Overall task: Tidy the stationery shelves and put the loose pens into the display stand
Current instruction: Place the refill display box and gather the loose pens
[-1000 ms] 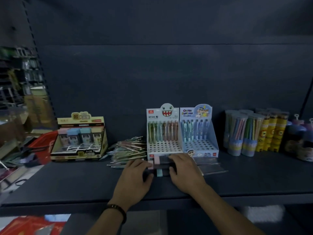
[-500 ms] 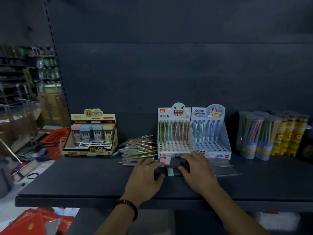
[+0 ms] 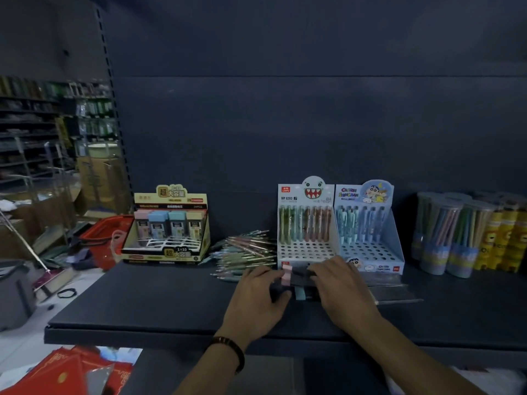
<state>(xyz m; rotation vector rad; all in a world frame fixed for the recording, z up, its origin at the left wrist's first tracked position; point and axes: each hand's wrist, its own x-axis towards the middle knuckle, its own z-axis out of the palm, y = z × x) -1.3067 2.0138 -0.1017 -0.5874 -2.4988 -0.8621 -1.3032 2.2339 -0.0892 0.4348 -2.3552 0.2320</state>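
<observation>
HANDS: left hand [image 3: 256, 293] and right hand [image 3: 343, 286] both grip a dark pack [image 3: 299, 276] on the shelf [image 3: 171, 303] | PENS: loose pens [image 3: 248, 249] piled just left of the white display stand [image 3: 305, 252], not slotted | RISK: pushing the pack forward could nudge the stand or scatter the pile.

A: What's the count?
B: Two stands, a white stand [image 3: 305, 250] and a blue stand [image 3: 370, 250]; each holds one row of pens [image 3: 306, 223], too blurred to count.
A: And around them?
B: One pile of loose pens [image 3: 245, 247]; one yellow box [image 3: 171, 253] showing four packs [image 3: 159, 223]; at least three clear tubes [image 3: 435, 232]; at least two yellow tubes [image 3: 497, 240]; at least two dark cases [image 3: 301, 271], under the left hand [image 3: 256, 299] and right hand [image 3: 343, 287].
</observation>
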